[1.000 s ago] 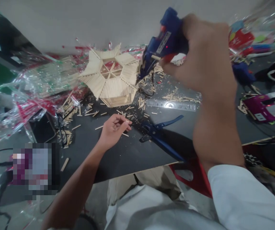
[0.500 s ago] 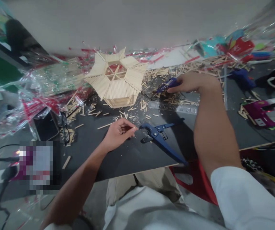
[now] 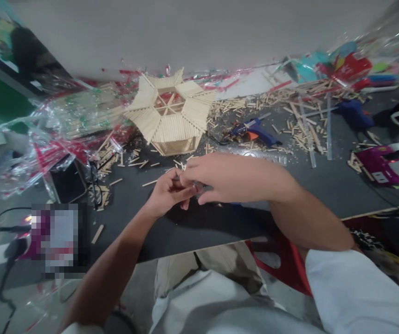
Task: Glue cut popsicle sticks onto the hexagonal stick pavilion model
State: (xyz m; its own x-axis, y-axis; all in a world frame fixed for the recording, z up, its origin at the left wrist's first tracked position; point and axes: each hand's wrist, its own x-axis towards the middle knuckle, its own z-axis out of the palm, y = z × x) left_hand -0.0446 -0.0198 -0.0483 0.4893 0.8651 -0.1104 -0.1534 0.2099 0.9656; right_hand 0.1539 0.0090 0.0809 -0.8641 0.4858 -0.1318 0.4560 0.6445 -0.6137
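Stick model (image 3: 172,127) on the rear of the desk (image 3: 168,241), left of centre in my remote view; nearer me, my left hand (image 3: 166,192), fingers drawn close to its thumb; over its fingertips, my right hand (image 3: 234,177), a narrow gap between fingers and thumb; whether either grips anything, I cannot tell; beneath the right hand, the shadowed cutter (image 3: 245,214); farther back, the ruler (image 3: 276,158), then the glue gun (image 3: 251,126); short sticks (image 3: 232,105) strewn around
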